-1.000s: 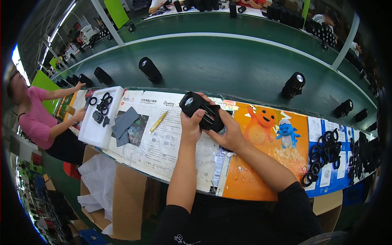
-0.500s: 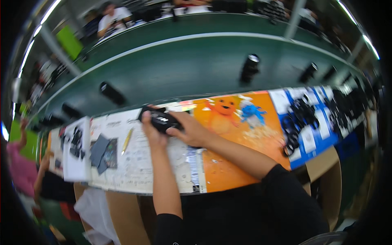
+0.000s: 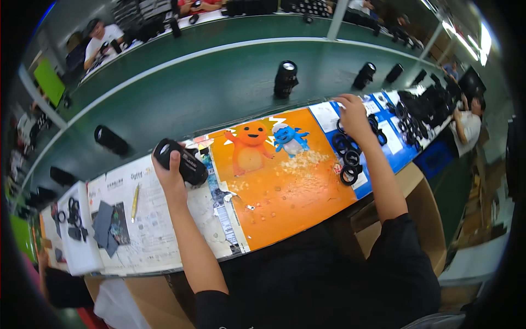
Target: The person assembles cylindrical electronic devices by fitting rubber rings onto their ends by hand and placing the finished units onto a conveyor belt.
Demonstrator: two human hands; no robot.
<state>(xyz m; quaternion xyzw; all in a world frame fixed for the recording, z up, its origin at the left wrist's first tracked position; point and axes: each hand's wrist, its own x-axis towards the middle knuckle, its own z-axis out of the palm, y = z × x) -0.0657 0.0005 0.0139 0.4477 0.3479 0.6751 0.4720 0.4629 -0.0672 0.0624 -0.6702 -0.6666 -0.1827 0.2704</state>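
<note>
Here left hand (image 3: 171, 176) grips black cylinder (image 3: 181, 162); right hand (image 3: 351, 115) spread on black rings (image 3: 348, 159), blue sheet (image 3: 390, 143).

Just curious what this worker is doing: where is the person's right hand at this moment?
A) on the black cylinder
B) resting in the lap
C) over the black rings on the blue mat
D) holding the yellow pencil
C: the right hand reaches over the black rings on the blue mat, while the left hand grips the black cylinder.
</note>
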